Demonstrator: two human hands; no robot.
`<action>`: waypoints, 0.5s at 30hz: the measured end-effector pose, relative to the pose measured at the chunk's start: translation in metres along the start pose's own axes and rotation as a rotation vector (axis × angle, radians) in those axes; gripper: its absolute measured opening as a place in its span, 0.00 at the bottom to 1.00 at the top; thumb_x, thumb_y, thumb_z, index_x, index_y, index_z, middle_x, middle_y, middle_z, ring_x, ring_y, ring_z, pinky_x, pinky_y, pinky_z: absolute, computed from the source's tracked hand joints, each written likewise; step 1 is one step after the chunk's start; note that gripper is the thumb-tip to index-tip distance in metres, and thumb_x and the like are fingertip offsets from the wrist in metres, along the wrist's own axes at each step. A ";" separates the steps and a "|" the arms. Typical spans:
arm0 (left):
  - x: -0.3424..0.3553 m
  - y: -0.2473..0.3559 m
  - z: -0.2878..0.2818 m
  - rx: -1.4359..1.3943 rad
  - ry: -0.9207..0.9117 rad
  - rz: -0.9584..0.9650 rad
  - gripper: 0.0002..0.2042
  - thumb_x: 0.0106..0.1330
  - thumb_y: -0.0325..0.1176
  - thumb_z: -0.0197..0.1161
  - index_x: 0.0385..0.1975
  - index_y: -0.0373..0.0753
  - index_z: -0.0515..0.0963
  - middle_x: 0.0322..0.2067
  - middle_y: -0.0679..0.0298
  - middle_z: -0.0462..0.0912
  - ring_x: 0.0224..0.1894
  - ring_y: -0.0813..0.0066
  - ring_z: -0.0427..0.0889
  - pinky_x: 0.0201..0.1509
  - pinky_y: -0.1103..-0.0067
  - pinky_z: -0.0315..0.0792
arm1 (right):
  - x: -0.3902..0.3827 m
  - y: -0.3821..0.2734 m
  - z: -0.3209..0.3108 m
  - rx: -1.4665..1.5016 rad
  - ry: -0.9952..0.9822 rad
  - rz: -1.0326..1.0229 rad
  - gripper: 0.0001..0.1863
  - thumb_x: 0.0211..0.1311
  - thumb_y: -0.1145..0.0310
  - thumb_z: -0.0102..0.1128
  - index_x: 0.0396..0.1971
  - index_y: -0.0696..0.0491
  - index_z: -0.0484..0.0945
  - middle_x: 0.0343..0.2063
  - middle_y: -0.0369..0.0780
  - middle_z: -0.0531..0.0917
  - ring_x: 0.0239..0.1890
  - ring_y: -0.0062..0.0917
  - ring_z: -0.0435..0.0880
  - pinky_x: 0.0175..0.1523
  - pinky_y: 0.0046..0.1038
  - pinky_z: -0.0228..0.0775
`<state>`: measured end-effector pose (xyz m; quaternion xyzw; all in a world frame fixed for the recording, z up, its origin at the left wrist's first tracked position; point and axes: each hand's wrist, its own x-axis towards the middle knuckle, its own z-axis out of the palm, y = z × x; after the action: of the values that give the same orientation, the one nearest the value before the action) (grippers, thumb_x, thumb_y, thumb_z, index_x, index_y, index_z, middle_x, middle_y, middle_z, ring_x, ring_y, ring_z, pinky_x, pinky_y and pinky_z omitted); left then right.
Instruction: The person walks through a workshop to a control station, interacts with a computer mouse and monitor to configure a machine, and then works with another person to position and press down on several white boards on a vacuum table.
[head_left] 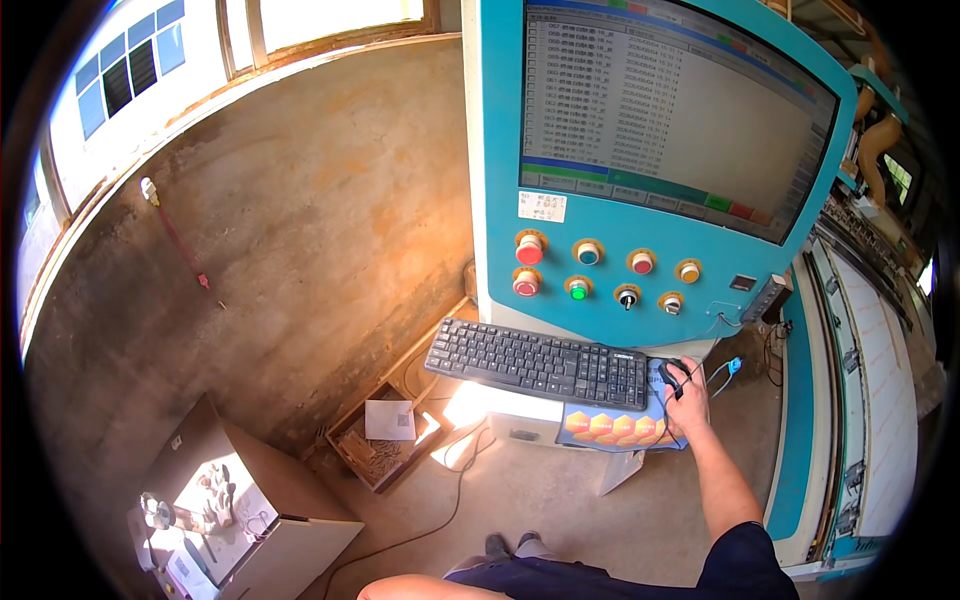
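Note:
My right hand [688, 400] rests over a black computer mouse [672, 374], its fingers curved around it. Under the mouse lies a blue mouse pad [610, 424] with orange hexagons printed on it. Just left of it, a black keyboard [540, 364] sits on the shelf of a teal control cabinet [500, 240]. Above, the cabinet's screen [670, 120] shows a list of rows with a blue bar beneath. Only a bare piece of my left arm shows at the bottom edge; the left hand itself is out of sight.
Red, green and other round buttons [578, 289] line the panel below the screen. A wooden box [385, 450] with paper stands by the wall. At lower left, a cabinet [290, 550] carries gloves [217, 495] and a jar. A cable [455, 510] crosses the floor. Long machinery [850, 400] stands right.

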<state>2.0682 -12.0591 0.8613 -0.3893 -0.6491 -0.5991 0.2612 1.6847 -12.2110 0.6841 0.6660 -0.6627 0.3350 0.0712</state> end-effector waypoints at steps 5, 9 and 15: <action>0.000 -0.001 0.000 0.004 0.006 -0.004 0.14 0.57 0.48 0.71 0.17 0.49 0.79 0.17 0.71 0.77 0.18 0.67 0.77 0.19 0.73 0.68 | 0.000 0.000 0.001 0.008 0.009 0.003 0.22 0.48 0.75 0.61 0.47 0.49 0.79 0.56 0.49 0.71 0.56 0.45 0.74 0.60 0.37 0.70; 0.002 0.000 0.000 0.016 0.008 -0.007 0.15 0.57 0.49 0.71 0.17 0.49 0.78 0.17 0.71 0.77 0.19 0.67 0.78 0.19 0.73 0.68 | 0.000 0.000 0.000 0.001 0.016 -0.003 0.22 0.48 0.75 0.61 0.47 0.49 0.79 0.56 0.48 0.71 0.56 0.45 0.74 0.60 0.36 0.70; 0.000 0.000 -0.001 0.029 0.020 -0.018 0.15 0.56 0.50 0.72 0.17 0.49 0.78 0.17 0.71 0.78 0.19 0.68 0.78 0.19 0.74 0.69 | 0.001 -0.006 0.000 -0.011 -0.008 0.027 0.22 0.48 0.75 0.61 0.47 0.50 0.79 0.56 0.48 0.71 0.57 0.45 0.73 0.61 0.37 0.69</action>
<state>2.0683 -12.0596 0.8614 -0.3734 -0.6587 -0.5957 0.2680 1.6899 -12.2113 0.6865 0.6580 -0.6738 0.3294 0.0677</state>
